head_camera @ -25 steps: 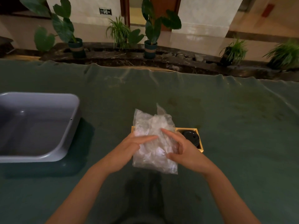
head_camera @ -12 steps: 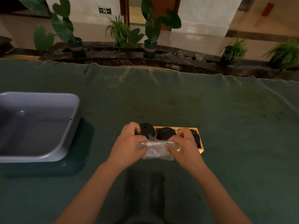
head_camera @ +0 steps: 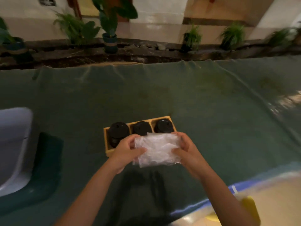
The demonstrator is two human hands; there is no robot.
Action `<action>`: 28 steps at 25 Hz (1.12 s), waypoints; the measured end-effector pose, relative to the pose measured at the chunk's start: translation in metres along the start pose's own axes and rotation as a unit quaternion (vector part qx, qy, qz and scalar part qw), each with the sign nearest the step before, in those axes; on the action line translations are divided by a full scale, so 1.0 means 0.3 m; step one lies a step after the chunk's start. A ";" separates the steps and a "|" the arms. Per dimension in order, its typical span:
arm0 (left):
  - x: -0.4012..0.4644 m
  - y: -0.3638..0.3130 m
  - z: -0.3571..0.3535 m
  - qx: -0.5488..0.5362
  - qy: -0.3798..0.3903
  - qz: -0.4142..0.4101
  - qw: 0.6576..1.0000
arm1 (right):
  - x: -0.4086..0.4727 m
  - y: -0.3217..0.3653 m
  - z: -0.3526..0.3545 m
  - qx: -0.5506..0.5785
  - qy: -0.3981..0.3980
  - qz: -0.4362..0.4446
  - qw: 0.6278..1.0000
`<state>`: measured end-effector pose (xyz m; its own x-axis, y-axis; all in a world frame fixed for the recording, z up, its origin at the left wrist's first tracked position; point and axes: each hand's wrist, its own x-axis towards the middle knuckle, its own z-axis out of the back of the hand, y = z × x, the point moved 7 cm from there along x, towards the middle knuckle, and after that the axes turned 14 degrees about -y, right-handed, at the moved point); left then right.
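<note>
Left hand grip holds left edge of plastic bag, thumb on top. Right hand grip holds right edge. Bag stretched between hands, above bench, just before wooden box with three black jars.

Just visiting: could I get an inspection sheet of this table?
Surface: table under a wrinkled green cloth.
Job's things: crumpled clear plastic bag, held close to a wooden box with three compartments, a black-lidded jar in each.
Clutter: grey tub at the left; blurred yellow object at the lower right.
Hands: left hand and right hand both grip the bag's ends.
Cables: nothing seen.
Surroundings: potted plants along a dark ledge.
</note>
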<state>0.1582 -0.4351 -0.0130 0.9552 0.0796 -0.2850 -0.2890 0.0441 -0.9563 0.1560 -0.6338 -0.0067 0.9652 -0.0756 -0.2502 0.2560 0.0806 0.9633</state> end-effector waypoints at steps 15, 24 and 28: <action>-0.212 0.244 -1.282 0.138 0.268 0.040 0.953 | -0.489 -0.364 1.209 0.018 -0.350 -0.084 0.933; -0.231 0.422 -2.003 0.540 0.119 -0.355 0.753 | -0.581 -0.825 1.962 0.005 -0.383 -0.199 0.902; -0.115 0.467 -2.139 0.575 0.084 -0.404 0.707 | -0.462 -1.023 2.001 0.004 -0.373 -0.219 0.902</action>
<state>0.1255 -1.0707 -0.1789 0.8038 -0.5497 0.2273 0.5870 0.7948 -0.1539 -0.0880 -1.2446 -0.2094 0.4673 -0.7459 -0.4746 0.6007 -0.1260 0.7895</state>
